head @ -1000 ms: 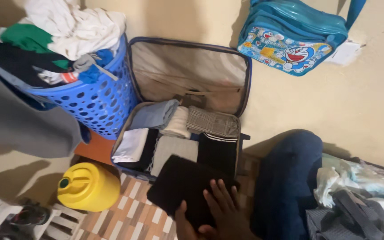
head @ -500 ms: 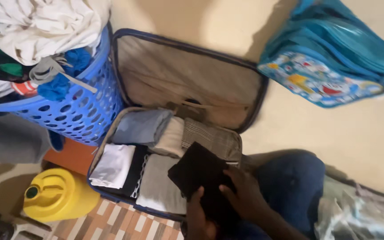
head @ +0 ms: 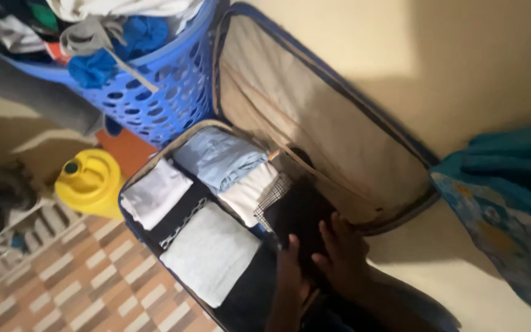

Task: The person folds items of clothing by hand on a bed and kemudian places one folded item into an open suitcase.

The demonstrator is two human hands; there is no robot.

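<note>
Seen from above, tilted further than half a second ago, with the view swung so the suitcase now runs diagonally; at far left, a yellow jerrycan (head: pixel 90 182) on the patterned floor (head: pixel 81 283), now higher in view than before; above it, a blue perforated laundry basket (head: pixel 155 92) heaped with mixed clothes, touching the open suitcase (head: pixel 228 49) lid; inside the case, folded piles: white cloth (head: pixel 153 193), pale blue garment (head: pixel 219 158), cream piece (head: pixel 250 192), light grey towel-like fold (head: pixel 210 253); right of these, the folded black garment (head: pixel 299 212), earlier held above the piles, now lowered into the case's near right corner over the checked fabric, long axis running roughly from lower left toward the lid hinge, upper end pointing at the lid; left hand (head: pixel 290 270) flat, fingers together, pressing on the garment's near edge; right hand (head: pixel 339 246) just beside it, fingers spread narrow, resting on the same garment; at far right, a teal cartoon-printed bag (head: pixel 505 209) against the cream wall (head: pixel 462 74), blurred.
</note>
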